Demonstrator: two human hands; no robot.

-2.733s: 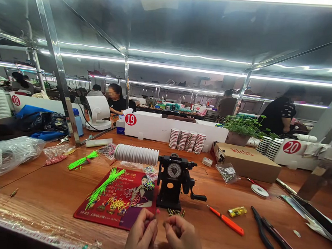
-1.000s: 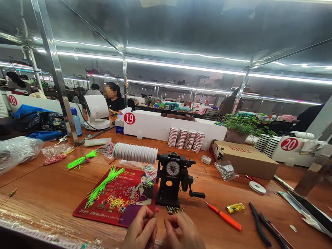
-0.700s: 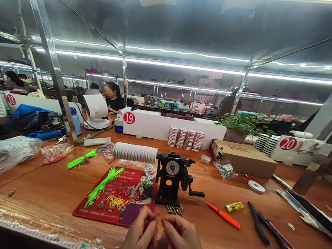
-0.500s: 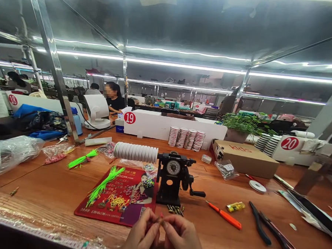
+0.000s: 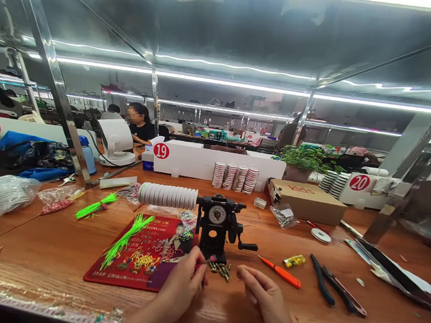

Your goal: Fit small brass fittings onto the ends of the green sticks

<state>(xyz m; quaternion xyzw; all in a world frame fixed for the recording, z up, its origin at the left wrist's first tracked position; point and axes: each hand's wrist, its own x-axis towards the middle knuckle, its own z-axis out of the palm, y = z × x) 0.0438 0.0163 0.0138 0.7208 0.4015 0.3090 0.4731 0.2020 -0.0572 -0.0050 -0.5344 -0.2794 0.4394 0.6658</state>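
My left hand (image 5: 186,278) is closed in a pinch on a small thin piece with a reddish tip (image 5: 212,259), too small to name. To the right, apart from it, my right hand (image 5: 264,296) has thumb and forefinger pressed together; anything between them is too small to make out. A little pile of dark and gold fittings (image 5: 221,269) lies between the hands, at the foot of a black hand-cranked winder (image 5: 216,229). White spools (image 5: 168,196) sit in a row on its shaft. On the red mat (image 5: 97,271) are bright green strands (image 5: 126,241) and loose yellow beads (image 5: 143,260).
An orange-handled tool (image 5: 282,272), a yellow lighter (image 5: 294,261), pliers (image 5: 323,280) and tweezers (image 5: 346,293) lie to the right. Stacked spools (image 5: 235,178) stand behind the winder, beside a cardboard box (image 5: 307,200). Another green bundle (image 5: 95,207) is at left. A person (image 5: 140,124) sits beyond the divider.
My hands, together before, have moved apart: the left is nearer the winder's base, still pinching the small piece, and the right is off to the right. The view has shifted slightly.
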